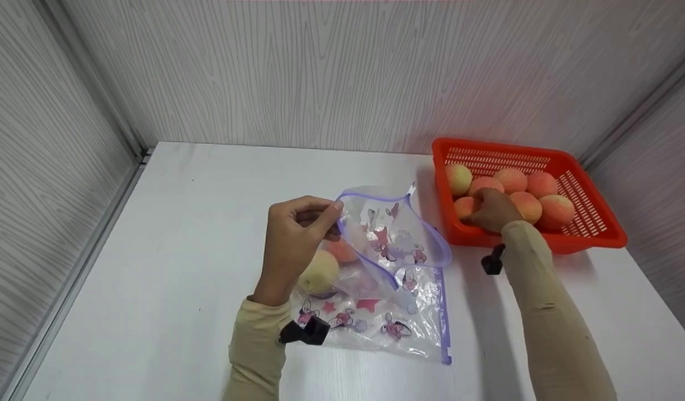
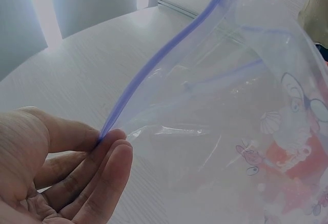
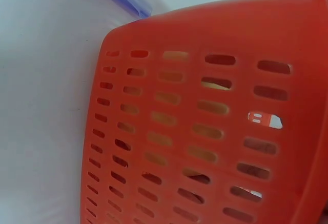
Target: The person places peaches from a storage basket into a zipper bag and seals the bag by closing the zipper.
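My left hand pinches the purple zip edge of a clear plastic zip bag between thumb and fingers. The bag's mouth gapes, and its film carries printed pink cartoon figures and stars. Inside it, near the left hand, lie a pale yellow peach and a pinker one partly behind the film. In the left wrist view the purple strip runs up from the fingertips. My right hand reaches into a red plastic basket, its fingers round a peach at the near left corner. The basket wall hides that hand in the right wrist view.
Several more peaches fill the basket around the right hand. The basket stands at the right rear of the white table, close to the wood-grain back panel. Side panels border the table left and right.
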Demonstrator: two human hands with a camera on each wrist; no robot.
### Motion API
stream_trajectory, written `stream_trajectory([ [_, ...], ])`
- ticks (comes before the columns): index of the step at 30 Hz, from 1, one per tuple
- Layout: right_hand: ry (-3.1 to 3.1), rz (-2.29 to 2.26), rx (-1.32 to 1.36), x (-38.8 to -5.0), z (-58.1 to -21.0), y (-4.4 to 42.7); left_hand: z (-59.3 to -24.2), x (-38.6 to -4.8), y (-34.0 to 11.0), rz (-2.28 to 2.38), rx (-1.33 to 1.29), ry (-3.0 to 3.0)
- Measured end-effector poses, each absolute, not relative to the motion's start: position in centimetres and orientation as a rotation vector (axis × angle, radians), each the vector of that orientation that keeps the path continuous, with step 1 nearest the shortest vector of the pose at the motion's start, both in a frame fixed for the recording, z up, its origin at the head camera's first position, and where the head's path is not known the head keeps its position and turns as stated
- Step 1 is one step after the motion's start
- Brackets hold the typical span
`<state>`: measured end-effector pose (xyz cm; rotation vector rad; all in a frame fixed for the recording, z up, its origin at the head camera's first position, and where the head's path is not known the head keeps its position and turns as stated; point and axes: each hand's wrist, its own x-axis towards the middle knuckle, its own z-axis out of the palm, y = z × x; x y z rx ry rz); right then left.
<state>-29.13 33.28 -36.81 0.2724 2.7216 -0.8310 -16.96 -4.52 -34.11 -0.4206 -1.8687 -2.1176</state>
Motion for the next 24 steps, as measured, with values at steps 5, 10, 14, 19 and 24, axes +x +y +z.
stream_trajectory([
  [5,2.774,-0.779,0.257,-28.9,-36.8,33.3,-34.1,-16.8,-4.5,-2.116,-0.413,-1.87],
  [10,2.799,-0.841,0.33,-28.7,-36.7,33.7,-34.2,-16.9,-4.5,-2.119,-0.412,-1.871],
  [14,2.824,-1.024,0.353,-28.2,-36.4,34.0,-34.1,-16.9,-4.4,-2.124,-0.413,-1.87],
  [19,2.876,-1.279,0.325,-27.4,-36.0,34.3,-34.0,-16.9,-4.4,-2.124,-0.405,-1.874],
  [24,2.712,-1.682,0.405,-26.6,-35.5,34.7,-34.1,-16.9,-4.5,-2.108,-0.429,-1.874],
])
